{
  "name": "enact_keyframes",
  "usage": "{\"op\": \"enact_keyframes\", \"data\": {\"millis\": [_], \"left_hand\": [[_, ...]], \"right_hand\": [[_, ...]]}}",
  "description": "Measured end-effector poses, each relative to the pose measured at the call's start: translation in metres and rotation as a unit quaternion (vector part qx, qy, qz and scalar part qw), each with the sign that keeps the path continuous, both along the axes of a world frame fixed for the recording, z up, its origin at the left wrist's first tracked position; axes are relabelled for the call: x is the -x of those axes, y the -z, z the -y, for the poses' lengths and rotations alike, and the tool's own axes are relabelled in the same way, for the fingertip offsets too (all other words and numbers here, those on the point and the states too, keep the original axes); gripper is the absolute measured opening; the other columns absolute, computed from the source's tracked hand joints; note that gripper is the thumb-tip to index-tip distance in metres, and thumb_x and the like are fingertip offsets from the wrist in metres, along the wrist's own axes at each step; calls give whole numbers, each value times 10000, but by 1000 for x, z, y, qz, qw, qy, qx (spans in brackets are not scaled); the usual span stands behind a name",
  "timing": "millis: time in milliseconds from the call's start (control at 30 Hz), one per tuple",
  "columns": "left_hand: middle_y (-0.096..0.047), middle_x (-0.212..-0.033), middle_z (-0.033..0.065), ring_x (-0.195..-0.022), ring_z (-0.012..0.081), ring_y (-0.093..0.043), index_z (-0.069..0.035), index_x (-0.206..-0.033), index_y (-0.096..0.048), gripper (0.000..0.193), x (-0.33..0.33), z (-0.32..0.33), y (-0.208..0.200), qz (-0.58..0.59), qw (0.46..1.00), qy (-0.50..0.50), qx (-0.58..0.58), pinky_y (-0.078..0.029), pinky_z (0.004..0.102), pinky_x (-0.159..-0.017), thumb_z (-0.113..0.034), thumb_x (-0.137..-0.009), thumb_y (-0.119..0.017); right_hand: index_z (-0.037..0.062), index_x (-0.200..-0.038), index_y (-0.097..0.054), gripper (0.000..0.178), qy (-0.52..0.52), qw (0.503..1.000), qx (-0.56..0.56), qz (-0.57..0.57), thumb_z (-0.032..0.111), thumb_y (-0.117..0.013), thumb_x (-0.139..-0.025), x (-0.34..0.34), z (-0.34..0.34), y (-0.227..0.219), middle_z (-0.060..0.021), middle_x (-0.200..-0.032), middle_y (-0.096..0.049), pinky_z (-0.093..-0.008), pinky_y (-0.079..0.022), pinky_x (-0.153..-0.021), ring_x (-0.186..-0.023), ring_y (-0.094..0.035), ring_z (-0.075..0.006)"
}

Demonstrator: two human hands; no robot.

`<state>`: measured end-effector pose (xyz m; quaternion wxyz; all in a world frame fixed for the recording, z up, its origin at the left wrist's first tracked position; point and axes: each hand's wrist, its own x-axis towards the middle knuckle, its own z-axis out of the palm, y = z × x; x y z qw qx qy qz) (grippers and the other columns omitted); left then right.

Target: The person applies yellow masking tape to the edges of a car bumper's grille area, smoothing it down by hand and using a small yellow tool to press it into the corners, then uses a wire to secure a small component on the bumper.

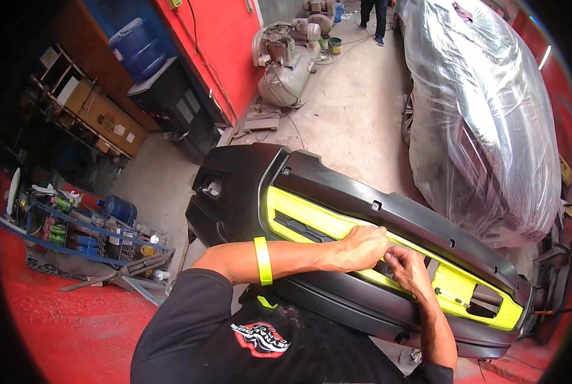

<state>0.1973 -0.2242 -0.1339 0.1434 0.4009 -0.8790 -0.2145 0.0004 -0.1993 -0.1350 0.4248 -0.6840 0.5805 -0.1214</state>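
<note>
The left hand (362, 246) is curled into a loose fist on the yellow insert (311, 221) of the black bumper (247, 173), its forearm stretched across. The right hand (406, 267) is pinched on the insert's edge just beside it. The matte, curved bumper is held before the chest. A glossy plastic-wrapped car (484, 121) stands behind, a compressor (286, 61) farther off.

Bare concrete floor (350, 121) lies open beyond the bumper (337, 198); the plastic-wrapped car (484, 128) crowds its right, the compressor (286, 64) stands farther back.
</note>
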Motion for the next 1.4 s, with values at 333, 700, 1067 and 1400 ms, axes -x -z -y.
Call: {"op": "enact_keyframes", "data": {"millis": [333,700,1067,1400], "left_hand": [[-639,-975,230,-932,353,-644,63,-955,-633,227,4,-13,14,-12,994,48,99,-568,447,-743,-123,-849,-558],[-672,-986,168,-907,337,-694,-23,-1115,-566,308,13,-12,-2,0,1000,-18,-4,-589,469,-674,-152,-850,-652],[-665,-921,203,-952,378,-653,39,-968,-605,235,-19,-17,-19,-87,987,123,-51,-536,459,-823,-94,-785,-669],[-592,-1298,246,-1231,394,-549,40,-1230,-569,439,-169,-42,-42,172,977,-120,49,-389,494,-1084,-337,-1008,-526]], "right_hand": [[-16,-850,-639,356,-16,990,-140,22,284,-534,-1011,-3,9,-11,-77,-704,-624,-331,-483,-666,-692,-575,-147],[-2,-1012,-702,180,-180,973,-37,-140,130,-623,-918,-10,10,-37,-269,-908,-671,-491,-495,-770,-874,-645,-463],[12,-1073,-711,202,-63,994,44,-74,61,-637,-891,13,-19,-37,-252,-798,-645,-430,-459,-630,-663,-628,-369],[124,-1415,-506,523,-110,973,90,-181,26,-576,-906,1,-16,-48,-245,-825,-664,-504,-494,-694,-752,-650,-425]]}}
